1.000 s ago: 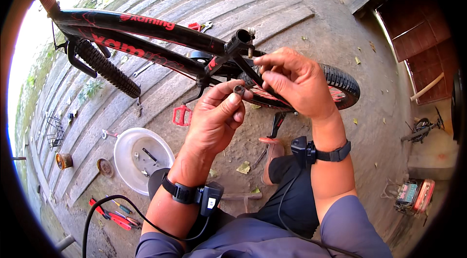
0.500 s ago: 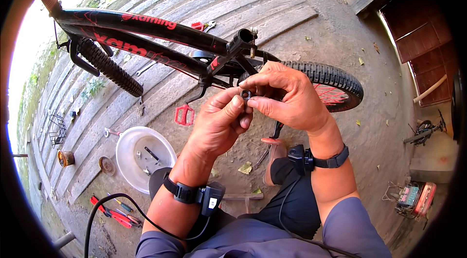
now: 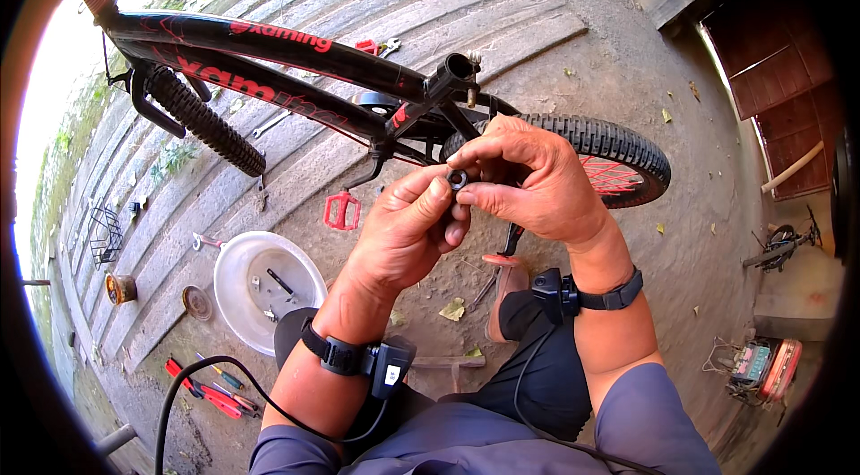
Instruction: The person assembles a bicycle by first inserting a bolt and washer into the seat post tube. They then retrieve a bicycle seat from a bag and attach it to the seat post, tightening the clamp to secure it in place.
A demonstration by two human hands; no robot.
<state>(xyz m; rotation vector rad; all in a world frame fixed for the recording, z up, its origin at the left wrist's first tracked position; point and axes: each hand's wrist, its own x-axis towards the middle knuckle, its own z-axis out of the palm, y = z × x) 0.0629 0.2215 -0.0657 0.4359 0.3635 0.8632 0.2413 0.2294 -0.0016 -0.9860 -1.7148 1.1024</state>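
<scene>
Between my fingertips is a small dark metal ring (image 3: 458, 179) that looks like a nut, its round hole facing up. My left hand (image 3: 403, 220) pinches it from the left with thumb and forefinger, the other fingers curled beneath. My right hand (image 3: 528, 175) grips its other side with the thumb below and the forefinger arched above. Just beyond both hands stands a black bicycle frame (image 3: 269, 72) with red lettering and an open seat tube (image 3: 455, 68). Its rear tyre (image 3: 618, 148) is partly covered by my right hand.
A white plastic basin (image 3: 235, 332) with small metal parts sits left of my knees. Near it lie red-handled tools (image 3: 215, 399), a rusty can (image 3: 120, 289) and a wire rack (image 3: 106, 237). A red pedal (image 3: 342, 210) juts toward my left hand. A cable (image 3: 166, 421) loops beside my left forearm.
The ring has tilted slightly between my fingers, so its hole shows more plainly. Both hands keep their pinch in nearly the same place.
</scene>
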